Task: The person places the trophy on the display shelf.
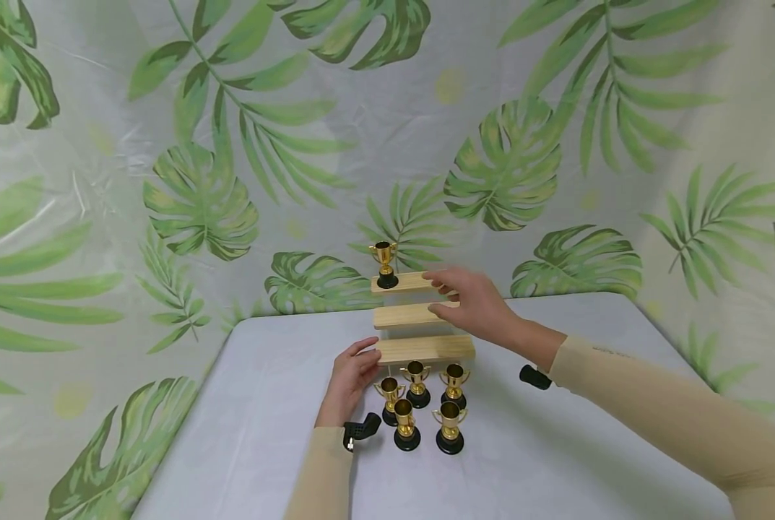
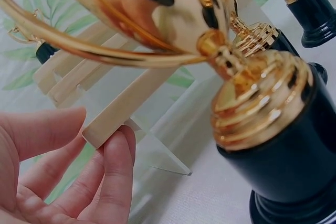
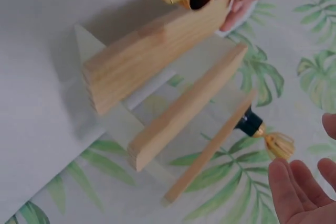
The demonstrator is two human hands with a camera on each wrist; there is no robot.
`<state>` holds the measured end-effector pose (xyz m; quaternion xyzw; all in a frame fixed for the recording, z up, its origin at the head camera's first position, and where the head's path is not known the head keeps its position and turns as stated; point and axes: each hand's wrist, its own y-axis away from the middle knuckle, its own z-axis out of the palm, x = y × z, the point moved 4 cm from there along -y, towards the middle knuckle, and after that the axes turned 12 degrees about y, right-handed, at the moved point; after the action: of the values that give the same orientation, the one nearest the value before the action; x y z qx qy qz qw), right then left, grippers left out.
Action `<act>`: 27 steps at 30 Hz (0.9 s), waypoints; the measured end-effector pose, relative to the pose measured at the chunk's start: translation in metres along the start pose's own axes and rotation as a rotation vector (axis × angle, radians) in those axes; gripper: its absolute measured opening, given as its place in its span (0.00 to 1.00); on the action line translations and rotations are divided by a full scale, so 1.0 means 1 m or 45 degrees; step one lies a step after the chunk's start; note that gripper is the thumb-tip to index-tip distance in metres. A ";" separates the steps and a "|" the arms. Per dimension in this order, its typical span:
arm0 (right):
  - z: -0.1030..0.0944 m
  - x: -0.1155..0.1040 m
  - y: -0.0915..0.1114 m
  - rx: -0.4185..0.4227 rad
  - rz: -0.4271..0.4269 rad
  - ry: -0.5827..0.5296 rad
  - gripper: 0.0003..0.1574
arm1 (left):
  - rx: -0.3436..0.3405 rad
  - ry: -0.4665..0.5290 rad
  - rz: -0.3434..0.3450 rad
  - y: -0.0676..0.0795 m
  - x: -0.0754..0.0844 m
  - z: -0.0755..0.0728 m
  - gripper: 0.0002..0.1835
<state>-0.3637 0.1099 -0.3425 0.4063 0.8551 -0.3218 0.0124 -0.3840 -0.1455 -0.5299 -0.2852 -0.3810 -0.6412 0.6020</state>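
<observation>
A three-tier display stand with pale wooden boards [image 1: 426, 349] stands on the table. My left hand [image 1: 350, 377] holds the left end of the lowest board, with the thumb [image 2: 58, 129] on one side and fingers curled beneath. On the left of the top board stands a small gold trophy cup [image 1: 386, 266] with a black base. My right hand [image 1: 477, 305] hovers by the right ends of the upper boards, fingers loosely bent and nothing in them. Several more trophy cups [image 1: 450, 427] stand upright in front of the stand; one [image 2: 273, 98] looms large in the left wrist view.
A white cloth covers the table [image 1: 276, 404]. Behind it hangs a leaf-patterned sheet [image 1: 387, 130]. Black wrist cameras [image 1: 361, 429] sit on both forearms. The left forearm lies close beside the front trophies.
</observation>
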 end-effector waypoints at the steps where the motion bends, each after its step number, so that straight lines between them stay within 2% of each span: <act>1: 0.001 -0.001 0.003 -0.006 -0.001 -0.006 0.34 | -0.005 -0.002 0.004 0.000 0.000 0.000 0.22; 13: 0.008 -0.009 0.035 -0.038 0.006 -0.048 0.33 | 0.009 -0.021 -0.015 0.003 0.002 0.002 0.22; 20: 0.014 -0.011 0.054 -0.048 0.012 -0.043 0.33 | -0.016 -0.019 -0.002 0.003 0.002 0.002 0.24; 27: 0.023 -0.009 0.073 -0.056 0.014 -0.063 0.32 | 0.007 -0.022 -0.006 0.003 0.002 0.003 0.23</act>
<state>-0.3117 0.1247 -0.3974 0.4024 0.8592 -0.3130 0.0440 -0.3812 -0.1443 -0.5265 -0.2881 -0.3887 -0.6390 0.5980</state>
